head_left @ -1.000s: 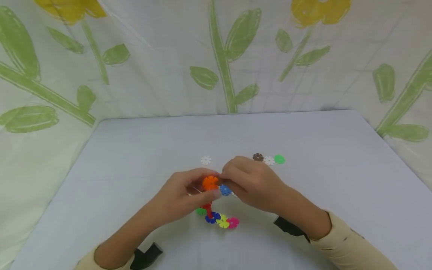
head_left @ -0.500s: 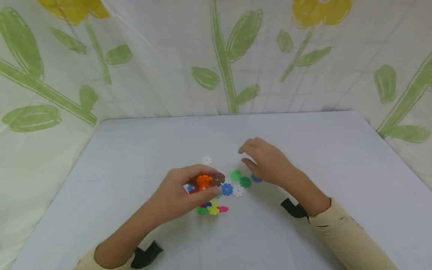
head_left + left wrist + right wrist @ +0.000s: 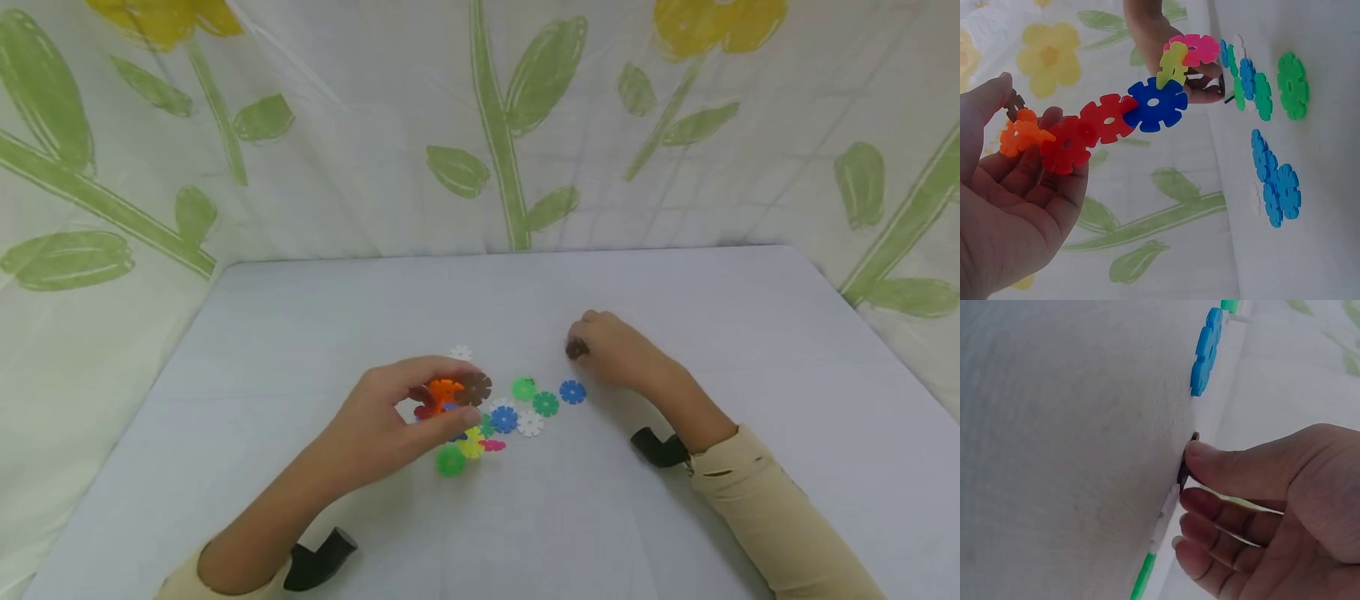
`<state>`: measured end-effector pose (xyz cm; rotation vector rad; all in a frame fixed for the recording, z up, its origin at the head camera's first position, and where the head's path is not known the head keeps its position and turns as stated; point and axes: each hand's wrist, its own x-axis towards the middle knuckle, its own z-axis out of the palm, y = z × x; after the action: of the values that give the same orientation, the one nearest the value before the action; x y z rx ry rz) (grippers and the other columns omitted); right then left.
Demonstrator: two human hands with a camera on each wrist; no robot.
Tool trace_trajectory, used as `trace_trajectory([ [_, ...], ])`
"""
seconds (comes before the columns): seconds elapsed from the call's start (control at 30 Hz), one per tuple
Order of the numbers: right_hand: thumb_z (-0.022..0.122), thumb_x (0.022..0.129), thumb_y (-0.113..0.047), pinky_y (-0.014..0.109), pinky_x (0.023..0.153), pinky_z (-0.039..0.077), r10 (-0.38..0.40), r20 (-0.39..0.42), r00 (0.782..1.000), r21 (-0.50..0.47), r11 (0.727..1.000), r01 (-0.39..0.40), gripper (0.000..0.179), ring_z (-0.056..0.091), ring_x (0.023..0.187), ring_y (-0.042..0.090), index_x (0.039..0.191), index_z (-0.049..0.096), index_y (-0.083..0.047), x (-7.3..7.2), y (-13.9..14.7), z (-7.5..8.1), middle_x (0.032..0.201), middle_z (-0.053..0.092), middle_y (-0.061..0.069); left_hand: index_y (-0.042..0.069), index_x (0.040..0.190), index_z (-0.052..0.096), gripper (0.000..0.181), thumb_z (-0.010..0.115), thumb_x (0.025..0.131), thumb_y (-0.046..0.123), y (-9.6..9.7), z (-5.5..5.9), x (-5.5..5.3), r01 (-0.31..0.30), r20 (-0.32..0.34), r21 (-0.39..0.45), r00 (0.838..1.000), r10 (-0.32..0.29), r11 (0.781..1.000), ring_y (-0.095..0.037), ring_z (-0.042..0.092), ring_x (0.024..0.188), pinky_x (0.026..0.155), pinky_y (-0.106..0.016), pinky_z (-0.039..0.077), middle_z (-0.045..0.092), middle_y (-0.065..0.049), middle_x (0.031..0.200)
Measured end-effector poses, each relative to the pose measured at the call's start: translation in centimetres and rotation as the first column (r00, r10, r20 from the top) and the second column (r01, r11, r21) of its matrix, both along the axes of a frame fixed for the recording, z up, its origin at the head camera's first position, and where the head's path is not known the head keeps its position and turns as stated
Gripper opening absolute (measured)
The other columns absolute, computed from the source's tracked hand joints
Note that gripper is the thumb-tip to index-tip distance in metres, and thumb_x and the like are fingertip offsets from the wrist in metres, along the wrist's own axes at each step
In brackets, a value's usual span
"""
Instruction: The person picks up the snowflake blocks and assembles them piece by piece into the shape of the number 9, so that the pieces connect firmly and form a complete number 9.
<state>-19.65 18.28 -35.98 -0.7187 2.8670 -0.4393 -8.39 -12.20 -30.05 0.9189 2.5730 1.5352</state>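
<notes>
My left hand [image 3: 390, 417] holds a chain of interlocked notched plastic discs, snowflake-shaped building pieces, up off the table. In the left wrist view the chain runs from a brown disc [image 3: 1015, 103] at the thumb through orange discs [image 3: 1010, 139], two red discs [image 3: 1107, 128], a dark blue disc [image 3: 1141, 112] and a yellow disc [image 3: 1171, 65] to a pink disc [image 3: 1200, 53]. At the table's right, my right hand [image 3: 618, 350] pinches another brown disc [image 3: 576, 348] by its edge. The right wrist view shows this disc standing edge-on beneath the thumb, beside a white disc [image 3: 1163, 515].
Loose discs lie on the white table [image 3: 315, 325] between the hands: green [image 3: 546, 405], blue [image 3: 573, 392], white [image 3: 531, 424] and others. A bright green disc [image 3: 451, 460] lies nearer me, and a white disc [image 3: 461, 353] farther back. Behind hangs a flower-painted cloth [image 3: 360, 183].
My right hand has left the chain, moved right and back, and now pinches a brown disc on the table. My left hand stays nearly in place; the chain's tail has swung away from me.
</notes>
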Motion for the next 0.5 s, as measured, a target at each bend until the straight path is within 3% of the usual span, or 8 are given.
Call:
trace_trajectory([
  [0.3,0.075,0.087,-0.004,0.039,0.077,0.049,-0.006,0.101,0.995,-0.032,0.999,0.009,0.018,0.053,0.086,0.024,0.097,0.060,-0.003,-0.06,0.34,0.27,0.092,0.058,0.006,0.018,0.123,0.070,0.034,0.079,0.089,0.019,-0.25,0.09,0.01,-0.016,-0.013,-0.002,1.000,0.015,1.000,-0.008,0.064,0.100,0.079,-0.032,0.057,0.070,0.013,0.111],
  [0.5,0.069,0.091,-0.001,0.042,0.081,0.052,0.001,0.160,0.987,-0.141,0.990,0.022,0.018,0.062,0.092,0.024,0.106,0.059,-0.005,0.04,0.38,0.54,0.098,0.067,0.006,0.016,0.125,0.069,0.039,0.080,0.088,0.019,-0.34,0.25,0.13,-0.061,-0.037,-0.031,0.998,0.060,0.998,-0.009,0.063,0.101,0.078,-0.031,0.058,0.069,0.010,0.114],
])
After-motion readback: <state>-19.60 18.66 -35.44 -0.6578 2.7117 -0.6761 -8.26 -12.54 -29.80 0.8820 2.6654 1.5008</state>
